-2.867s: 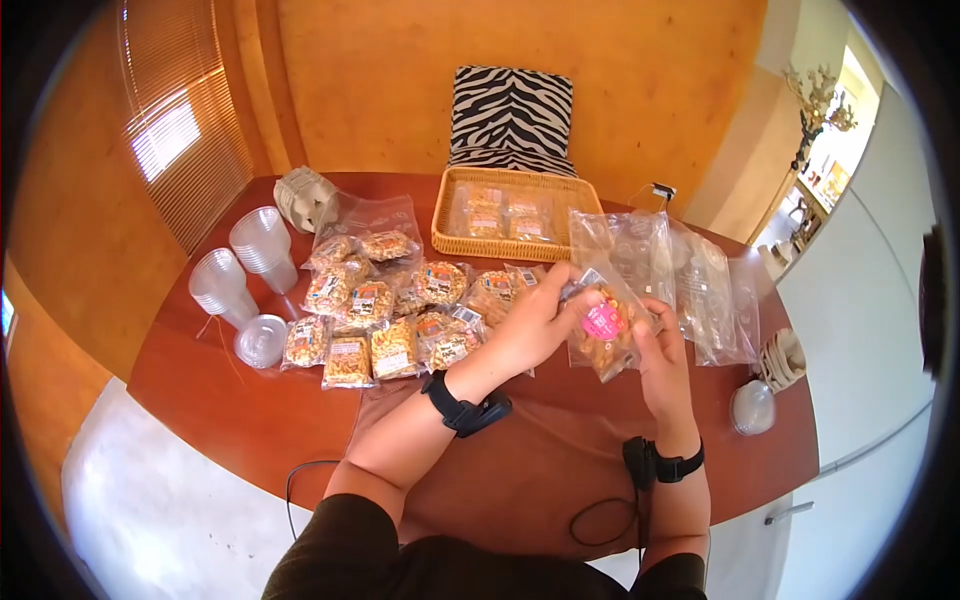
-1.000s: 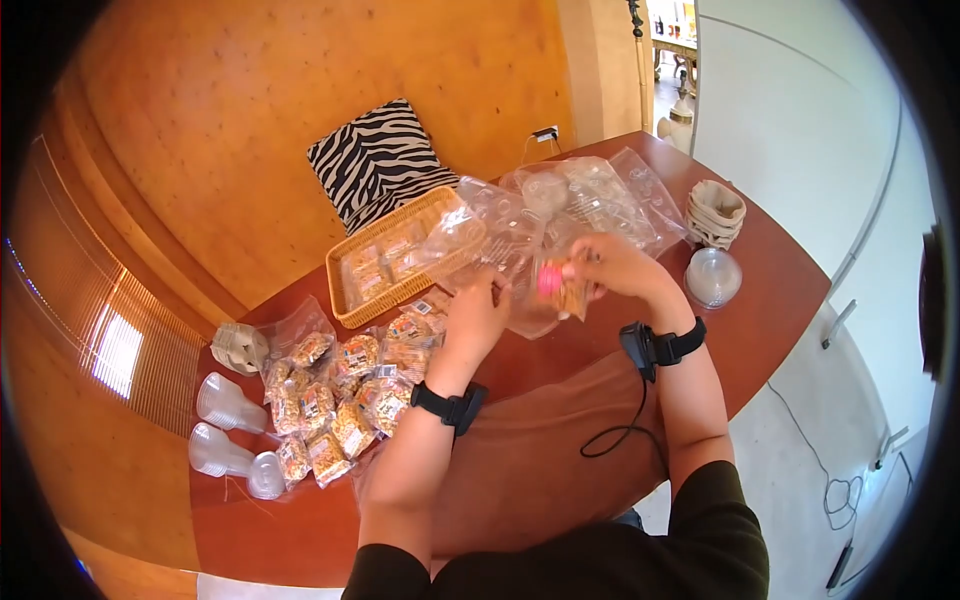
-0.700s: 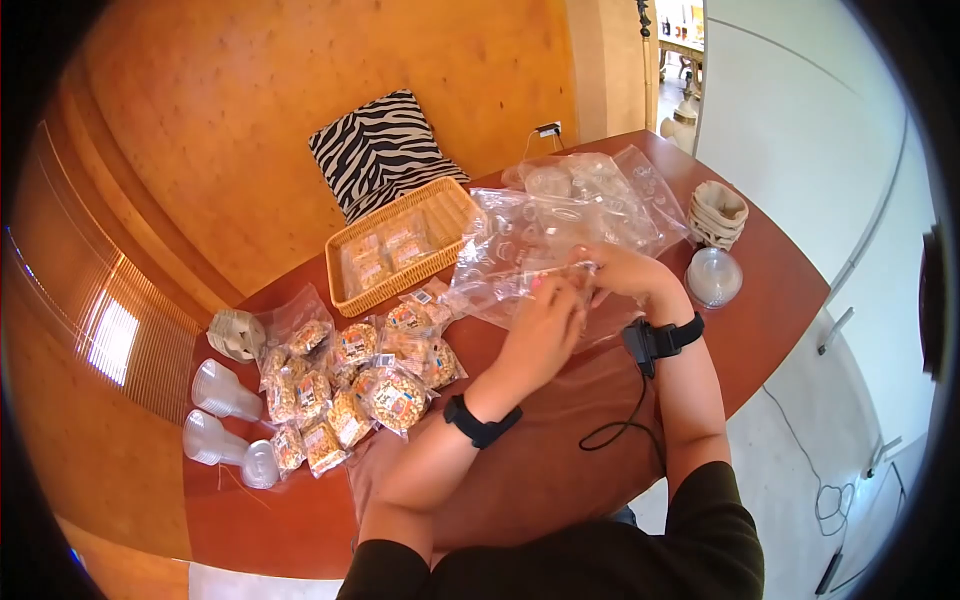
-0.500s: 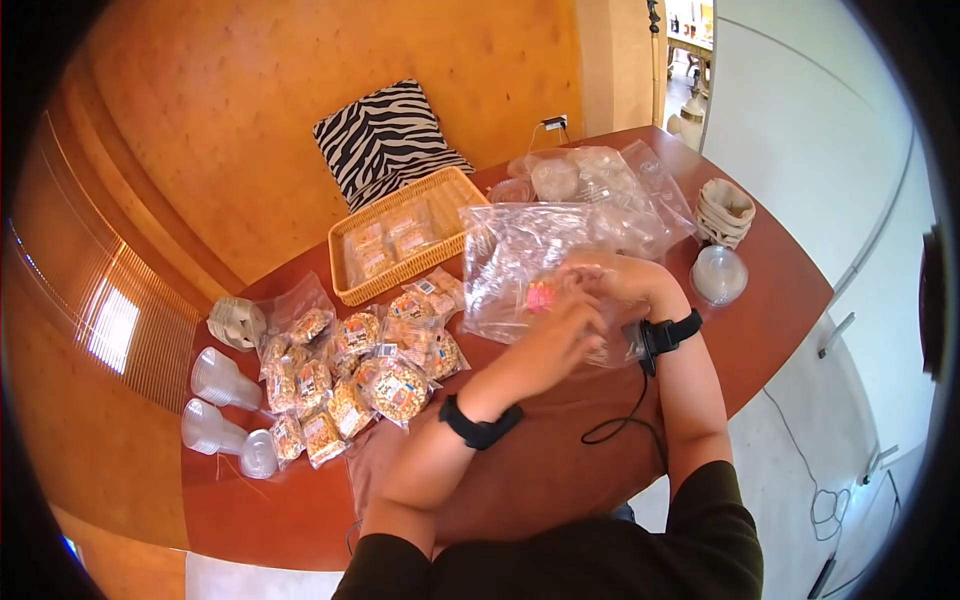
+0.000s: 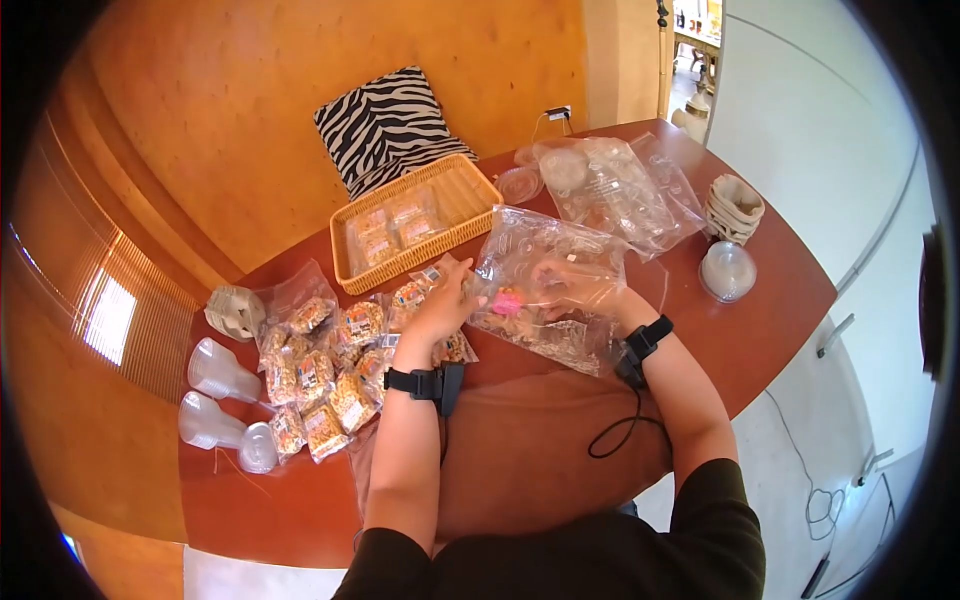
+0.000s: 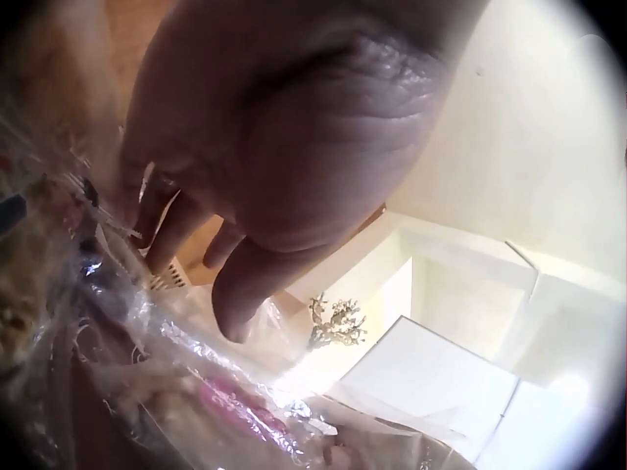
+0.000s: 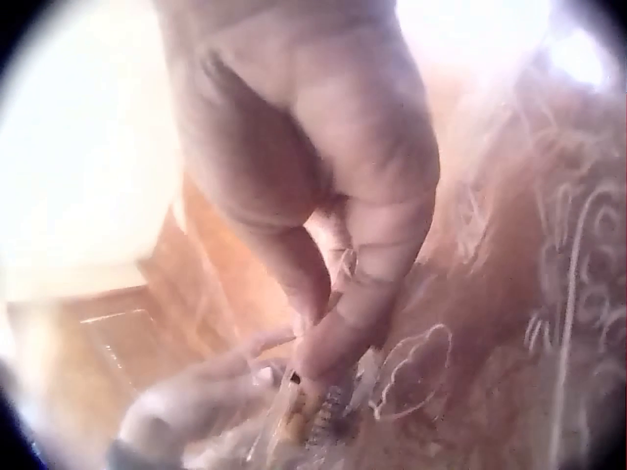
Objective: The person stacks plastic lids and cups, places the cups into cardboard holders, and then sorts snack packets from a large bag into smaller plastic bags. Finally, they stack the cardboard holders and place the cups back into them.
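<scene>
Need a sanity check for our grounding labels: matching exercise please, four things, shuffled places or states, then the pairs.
1. Packet by the right hand
2. Wicker basket
3. Left hand
4. Cup stacks

A. Left of the packet heap, head view
B. Pink label, seen through clear plastic
C. Holding flat packets
D. At the clear bag's left edge, head view

Pairs: 1-B, 2-C, 3-D, 4-A

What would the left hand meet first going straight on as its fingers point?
Likely the near right corner of the basket, going by the head view. Depth is unclear, though, and the clear bag beside that line could be brushed first.
</scene>
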Tool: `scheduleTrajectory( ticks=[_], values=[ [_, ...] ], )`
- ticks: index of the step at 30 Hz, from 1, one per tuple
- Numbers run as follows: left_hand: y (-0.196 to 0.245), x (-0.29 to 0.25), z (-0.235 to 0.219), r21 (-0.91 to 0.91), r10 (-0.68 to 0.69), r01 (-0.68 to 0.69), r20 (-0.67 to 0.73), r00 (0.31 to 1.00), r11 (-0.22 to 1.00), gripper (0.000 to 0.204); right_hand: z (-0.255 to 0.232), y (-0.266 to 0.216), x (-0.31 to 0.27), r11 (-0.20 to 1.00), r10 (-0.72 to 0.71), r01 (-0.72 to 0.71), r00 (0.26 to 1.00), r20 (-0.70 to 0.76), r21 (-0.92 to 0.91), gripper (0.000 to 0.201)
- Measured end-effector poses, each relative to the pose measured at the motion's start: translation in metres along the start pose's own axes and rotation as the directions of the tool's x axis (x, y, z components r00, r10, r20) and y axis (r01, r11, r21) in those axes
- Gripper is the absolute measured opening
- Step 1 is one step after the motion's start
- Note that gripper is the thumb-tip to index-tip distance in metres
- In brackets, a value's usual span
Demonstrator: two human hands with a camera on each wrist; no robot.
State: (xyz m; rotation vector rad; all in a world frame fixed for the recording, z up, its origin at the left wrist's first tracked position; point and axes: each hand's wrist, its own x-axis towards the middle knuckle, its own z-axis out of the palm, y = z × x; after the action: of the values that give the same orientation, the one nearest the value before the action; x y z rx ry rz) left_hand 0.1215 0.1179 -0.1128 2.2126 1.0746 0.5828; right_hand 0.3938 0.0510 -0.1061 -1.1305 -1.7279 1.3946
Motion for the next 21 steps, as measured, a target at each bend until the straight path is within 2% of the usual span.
scheduleTrajectory(
  ticks=[1, 3, 5, 8, 10, 11, 13, 14, 16, 17, 20, 21],
  values=[
    [0.002, -0.001, 0.000, 0.002, -0.004, 0.004, -0.001, 1.000, 1.000, 0.070, -0.004, 0.022, 0.010, 0.971, -0.138, 0.141, 0.990, 0.027, -0.191, 0.039],
    [0.009, -0.004, -0.003, 0.011, -0.013, 0.013, -0.003, 1.000, 1.000, 0.069, -0.005, 0.031, 0.016, 0.839, -0.272, 0.309, 0.951, 0.146, -0.447, 0.043],
    [0.015, -0.007, -0.004, 0.077, -0.015, 0.015, -0.002, 1.000, 0.997, 0.068, -0.003, 0.016, 0.010, 0.715, -0.265, 0.377, 0.925, 0.270, -0.588, 0.049],
    [0.029, -0.012, -0.004, 0.191, 0.036, -0.028, -0.038, 0.999, 0.981, 0.062, 0.002, -0.007, -0.001, 0.849, -0.001, 0.123, 0.973, 0.232, -0.513, 0.058],
    [0.034, -0.012, 0.000, 0.261, 0.122, -0.091, -0.107, 0.987, 0.961, 0.054, 0.002, -0.006, -0.001, 0.928, 0.020, 0.078, 0.966, 0.258, -0.366, 0.060],
    [0.041, -0.012, 0.002, 0.310, 0.141, -0.109, -0.084, 0.986, 0.944, 0.050, 0.001, -0.005, -0.001, 0.957, 0.029, 0.052, 0.962, 0.272, -0.286, 0.062],
    [0.056, -0.013, 0.005, 0.406, 0.175, -0.147, -0.032, 0.984, 0.902, 0.043, -0.003, 0.002, 0.005, 0.847, -0.130, 0.251, 0.952, 0.276, -0.469, 0.061],
    [0.062, -0.016, 0.007, 0.334, 0.178, -0.176, 0.026, 0.984, 0.926, 0.042, -0.004, 0.004, 0.007, 0.762, -0.204, 0.338, 0.935, 0.291, -0.552, 0.061],
    [0.068, -0.022, 0.011, 0.178, 0.195, -0.217, 0.133, 0.972, 0.960, 0.039, -0.006, 0.001, 0.008, 0.816, -0.079, 0.251, 0.941, 0.330, -0.520, 0.059],
    [0.066, -0.022, 0.014, 0.190, 0.178, -0.201, 0.131, 0.975, 0.961, 0.039, -0.006, -0.002, 0.008, 0.838, -0.016, 0.204, 0.936, 0.351, -0.506, 0.058],
    [0.063, -0.021, 0.018, 0.207, 0.144, -0.171, 0.139, 0.980, 0.963, 0.039, -0.013, 0.004, 0.002, 0.691, -0.087, 0.265, 0.954, 0.287, -0.672, 0.055],
    [0.065, -0.022, 0.017, 0.197, 0.145, -0.173, 0.151, 0.978, 0.965, 0.039, -0.019, 0.004, -0.003, 0.691, -0.142, 0.310, 0.944, 0.298, -0.653, 0.052]
  ],
)
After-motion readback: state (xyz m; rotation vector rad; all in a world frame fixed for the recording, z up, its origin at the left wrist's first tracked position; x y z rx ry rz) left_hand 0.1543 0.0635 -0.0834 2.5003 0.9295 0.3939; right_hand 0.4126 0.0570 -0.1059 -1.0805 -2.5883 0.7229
